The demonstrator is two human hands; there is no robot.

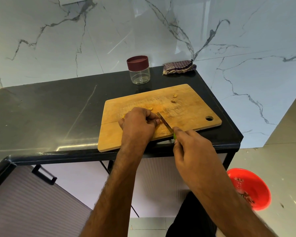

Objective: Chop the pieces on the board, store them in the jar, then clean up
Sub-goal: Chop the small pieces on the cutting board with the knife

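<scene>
Right hand (193, 149): being closed round the knife (164, 123) handle.
Blade axis: being run from lower right to upper left.
Left hand (138, 124): being curled over the piece (158, 121), touching the blade's left.
Jar (139, 70): being left lidded, above the board (186, 106).

The wooden cutting board (186, 106), tan with a hanging hole at its right end, lies flat beneath both grips, its near edge reaching the counter's front edge. The knife (164, 120), clasped by its green handle, slants up and away to the left, its blade on the board just right of the other grip; two small brown pieces (174, 98) lie well beyond it, toward the far right. The clear jar (139, 72), upright, empty and capped with a maroon lid, stands off the board, far beyond both grips.
</scene>
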